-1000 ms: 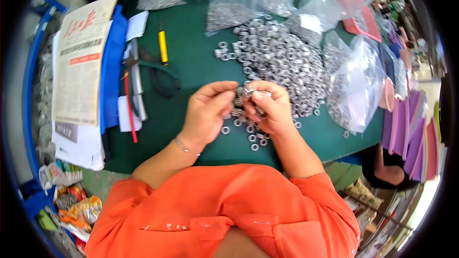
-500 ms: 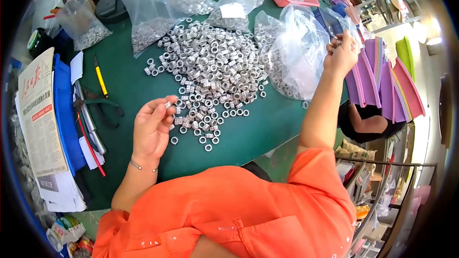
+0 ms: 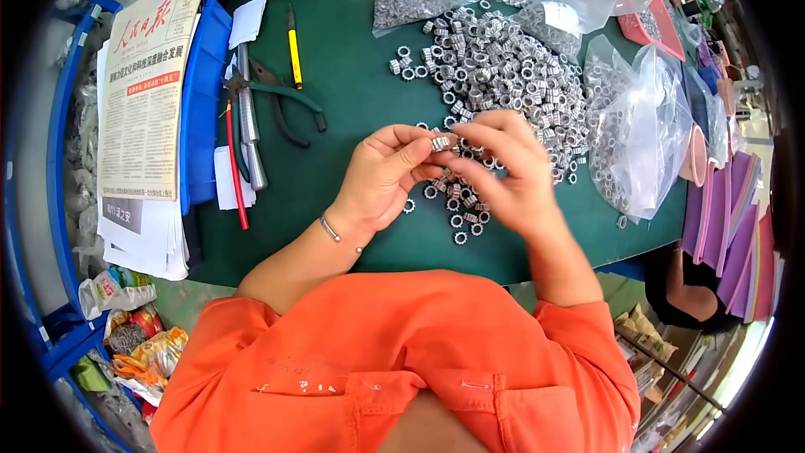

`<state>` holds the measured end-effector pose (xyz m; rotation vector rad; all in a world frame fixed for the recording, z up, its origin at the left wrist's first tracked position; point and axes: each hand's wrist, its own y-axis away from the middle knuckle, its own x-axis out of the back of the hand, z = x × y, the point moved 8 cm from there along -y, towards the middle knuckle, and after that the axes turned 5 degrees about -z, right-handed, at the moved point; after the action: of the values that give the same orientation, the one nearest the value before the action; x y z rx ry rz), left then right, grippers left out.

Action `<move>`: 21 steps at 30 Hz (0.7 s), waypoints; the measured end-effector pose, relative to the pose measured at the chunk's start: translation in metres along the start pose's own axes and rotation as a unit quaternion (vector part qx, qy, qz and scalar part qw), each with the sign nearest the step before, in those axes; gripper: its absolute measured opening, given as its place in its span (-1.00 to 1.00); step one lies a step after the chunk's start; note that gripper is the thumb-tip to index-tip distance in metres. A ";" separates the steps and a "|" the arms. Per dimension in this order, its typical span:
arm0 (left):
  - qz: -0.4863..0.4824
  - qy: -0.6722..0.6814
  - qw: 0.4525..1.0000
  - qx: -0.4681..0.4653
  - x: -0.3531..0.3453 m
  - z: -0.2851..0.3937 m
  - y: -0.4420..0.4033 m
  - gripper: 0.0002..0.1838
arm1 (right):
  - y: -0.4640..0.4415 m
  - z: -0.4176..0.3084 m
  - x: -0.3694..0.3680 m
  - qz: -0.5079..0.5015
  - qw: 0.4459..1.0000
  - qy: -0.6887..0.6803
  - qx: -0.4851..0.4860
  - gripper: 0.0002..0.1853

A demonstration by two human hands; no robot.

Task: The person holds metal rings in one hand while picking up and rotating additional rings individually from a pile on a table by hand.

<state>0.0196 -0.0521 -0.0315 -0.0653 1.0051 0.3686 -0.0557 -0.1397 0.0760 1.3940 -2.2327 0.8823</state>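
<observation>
Between the thumb and fingers of my left hand (image 3: pixel 381 176) is a small silvery toothed metal ring (image 3: pixel 440 143). A thin open bracelet sits on that wrist. My right hand (image 3: pixel 516 176) is close on the ring's right side, slightly blurred, its thumb and forefinger apart; whether it touches the ring I cannot tell. Behind and below both hands spreads a heap of similar toothed metal rings (image 3: pixel 503 63), partly hidden by my right hand. Several loose rings lie at its near edge.
The green table (image 3: pixel 352 33) holds pliers (image 3: pixel 281 96), a yellow pen (image 3: pixel 294 59), a red pen (image 3: pixel 236 176) and a newspaper (image 3: pixel 142 117) beside a blue bin (image 3: pixel 205 101). Clear bags of metal parts (image 3: pixel 419 0) and a pink basket (image 3: pixel 650 13) stand behind. Another person's arm (image 3: pixel 683 285) shows right.
My right hand has come back from the plastic bags at the far right to the ring in my left hand. The camera view has turned, so the table appears shifted.
</observation>
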 end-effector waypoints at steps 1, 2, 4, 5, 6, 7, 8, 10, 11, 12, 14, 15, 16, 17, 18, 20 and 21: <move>0.003 0.002 1.000 0.000 0.001 -0.002 0.000 -0.89 | 0.000 0.002 -0.013 -0.003 1.000 -0.030 -0.002 -0.77; 0.006 0.011 1.000 -0.011 0.002 -0.003 0.000 -0.89 | -0.001 0.005 -0.020 -0.006 0.999 -0.032 -0.003 -0.77; 0.015 0.014 1.000 -0.017 0.005 -0.002 0.000 -0.88 | 0.000 0.007 -0.018 0.048 0.998 -0.042 0.007 -0.79; 0.017 0.017 1.000 -0.018 0.004 -0.001 0.001 -0.88 | -0.001 0.007 -0.020 0.045 0.998 -0.042 0.007 -0.79; 0.013 0.019 1.000 -0.017 0.001 0.000 0.001 -0.88 | 0.000 0.005 -0.018 0.059 0.997 -0.046 0.023 -0.80; 0.008 0.021 1.000 -0.016 -0.002 0.001 0.001 -0.89 | 0.001 0.002 -0.016 0.075 0.995 -0.050 0.039 -0.81; 0.007 0.022 1.000 -0.014 -0.005 0.003 0.001 -0.89 | 0.004 0.002 -0.012 0.087 0.993 -0.066 0.040 -0.81; 0.065 -0.093 0.993 -0.033 0.000 0.012 0.004 -0.90 | 0.014 0.001 0.014 0.146 0.988 -0.033 0.045 -0.81; 0.088 -0.107 0.988 -0.074 0.002 0.019 0.004 -0.91 | 0.023 -0.002 0.043 0.218 0.972 0.066 0.065 -0.82; 0.096 -0.130 0.980 -0.112 0.003 0.027 0.004 -0.91 | 0.038 0.018 0.081 0.338 0.939 0.043 0.056 -0.86; 0.095 -0.184 0.961 -0.181 -0.001 0.043 0.010 -0.88 | 0.060 0.029 0.168 0.493 0.852 0.177 0.002 -0.91; 0.091 -0.186 0.962 -0.178 -0.003 0.042 0.010 -0.88 | 0.074 0.041 0.209 0.520 0.811 0.265 -0.034 -0.84; 0.075 -0.266 0.940 -0.198 -0.011 0.045 0.011 -0.85 | 0.081 0.062 0.241 0.485 0.813 0.313 -0.078 -0.80; 0.058 -0.344 0.912 -0.217 -0.020 0.046 0.011 -0.81 | 0.088 0.081 0.266 0.447 0.810 0.358 -0.122 -0.76; 0.032 -0.444 0.866 -0.227 -0.022 0.044 0.008 -0.75 | 0.093 0.104 0.281 0.385 0.812 0.397 -0.187 -0.74; -0.021 -0.649 0.735 -0.196 -0.039 0.036 0.007 -0.24 | 0.102 0.107 0.282 0.343 0.809 0.440 -0.185 -0.73; -0.037 -0.702 0.686 -0.186 -0.045 0.030 0.009 -0.04 | 0.091 0.073 0.256 0.317 0.810 0.483 -0.107 -0.73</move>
<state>0.0189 -0.0493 0.0232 -0.1545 -0.6338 0.4094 -0.2502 -0.3311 0.1464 -0.0509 -1.8086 1.1319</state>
